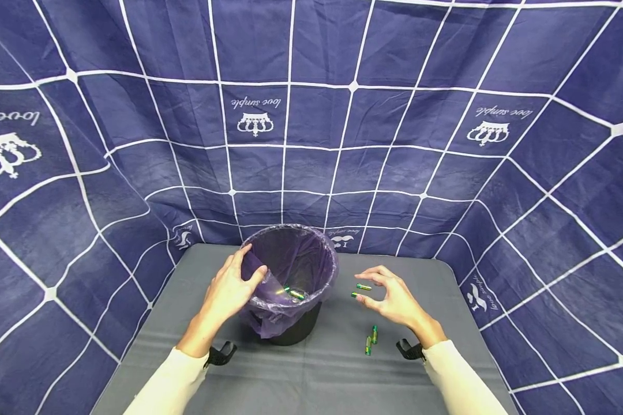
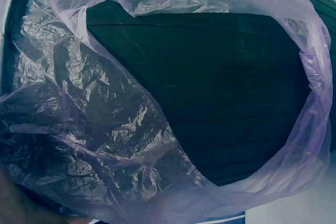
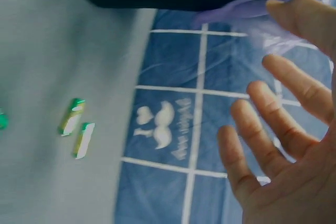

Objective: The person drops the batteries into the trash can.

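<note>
A black bin [image 1: 293, 333] stands at the middle, lined with a thin purple plastic bag [image 1: 319, 288] folded over its rim. My left hand [image 1: 231, 291] rests at the bin's left rim on the bag, thumb over the opening and fingers stretched along the edge. Inside the bin lie green-and-yellow batteries [image 1: 297, 294], partly behind a see-through flap of the bag. My right hand [image 1: 394, 297] hovers over the table right of the bin, thumb and fingers apart with nothing between them. Close to its fingertips lie two batteries [image 1: 364, 286]. Nearer me are two more batteries [image 1: 368, 346], side by side.
The grey table [image 1: 337, 380] is bordered by a dark blue cloth [image 1: 322, 115] with white lines and prints, behind and on both sides. A black strap [image 1: 222, 353] is around my left wrist, another strap [image 1: 409, 349] around my right.
</note>
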Action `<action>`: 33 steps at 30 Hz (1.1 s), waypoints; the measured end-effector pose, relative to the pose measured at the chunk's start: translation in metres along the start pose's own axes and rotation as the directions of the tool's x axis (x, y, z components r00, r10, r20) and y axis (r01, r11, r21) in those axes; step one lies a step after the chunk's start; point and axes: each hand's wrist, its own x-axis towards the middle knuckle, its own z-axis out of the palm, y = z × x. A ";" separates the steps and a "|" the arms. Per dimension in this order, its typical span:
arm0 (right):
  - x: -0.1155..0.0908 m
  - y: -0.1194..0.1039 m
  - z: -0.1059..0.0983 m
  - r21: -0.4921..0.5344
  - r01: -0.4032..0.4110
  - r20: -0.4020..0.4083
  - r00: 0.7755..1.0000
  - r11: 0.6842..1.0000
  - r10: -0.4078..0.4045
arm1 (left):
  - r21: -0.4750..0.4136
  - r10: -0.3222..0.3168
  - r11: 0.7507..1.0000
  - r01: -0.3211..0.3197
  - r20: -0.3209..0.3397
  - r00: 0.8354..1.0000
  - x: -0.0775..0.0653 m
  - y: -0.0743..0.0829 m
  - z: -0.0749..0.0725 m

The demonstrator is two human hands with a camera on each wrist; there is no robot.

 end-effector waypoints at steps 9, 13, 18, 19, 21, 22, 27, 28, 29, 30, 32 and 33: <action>-0.035 0.028 0.026 -0.026 0.029 0.055 0.998 0.999 -0.028 | 0.005 -0.010 1.000 0.010 0.010 1.000 0.000 0.000 0.000; -0.050 0.039 0.038 -0.060 0.064 0.090 0.994 0.996 -0.059 | 0.004 -0.010 1.000 0.010 0.006 1.000 0.000 0.000 0.001; -0.067 0.049 0.050 -0.103 0.082 0.121 0.990 0.991 -0.069 | 0.005 -0.015 1.000 0.015 0.009 1.000 0.000 0.000 0.000; -0.070 0.051 0.052 -0.107 0.083 0.128 0.989 0.991 -0.069 | 0.005 -0.017 1.000 0.017 0.010 1.000 0.000 0.000 0.000; -0.075 0.054 0.055 -0.114 0.071 0.151 0.987 0.991 -0.053 | 0.005 -0.021 1.000 0.021 0.011 1.000 0.000 -0.001 0.000; -0.078 0.055 0.057 -0.117 0.062 0.166 0.985 0.991 -0.042 | 0.006 -0.023 1.000 0.023 0.012 1.000 0.000 -0.001 -0.001; -0.090 0.061 0.063 -0.145 0.040 0.215 0.977 0.989 -0.008 | 0.004 -0.025 1.000 0.025 0.014 1.000 0.000 -0.001 -0.002; -0.092 0.063 0.064 -0.149 0.048 0.212 0.977 0.988 -0.015 | 0.003 -0.025 1.000 0.024 0.013 1.000 0.000 -0.001 -0.002; -0.094 0.065 0.065 -0.152 0.056 0.207 0.978 0.987 -0.024 | 0.002 -0.024 1.000 0.024 0.012 1.000 0.000 -0.001 -0.002; -0.096 0.066 0.066 -0.157 0.068 0.200 0.979 0.985 -0.036 | 0.005 -0.022 1.000 0.022 0.012 1.000 -0.001 -0.001 -0.002; -0.098 0.069 0.068 -0.165 0.088 0.189 0.980 0.982 -0.056 | 0.006 -0.024 1.000 0.024 0.010 1.000 -0.001 -0.001 -0.002; -0.100 0.071 0.069 -0.166 0.090 0.187 0.981 0.982 -0.059 | 0.008 -0.025 1.000 0.025 0.011 1.000 -0.001 -0.001 -0.002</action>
